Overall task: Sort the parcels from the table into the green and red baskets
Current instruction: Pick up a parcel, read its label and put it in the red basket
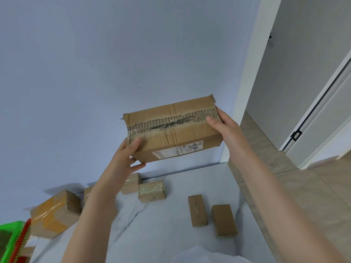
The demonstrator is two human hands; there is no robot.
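Fingers (138, 166) of the left hand (129, 154) curl under the lower left corner of the long cardboard parcel (171, 130), thumb pressed on its face. Right hand (228, 130) grips the opposite end, thumb over the torn tape strip. Parcel held in the air, tilted, above the marble table (161, 242). On the table: clear-taped parcel (152, 191), slim brown parcel (197, 210), darker brown parcel (224, 221) just beside it, yellow-taped parcel (53, 213) at left. Green basket (9, 230) and red basket (23, 237) at the lower left edge.
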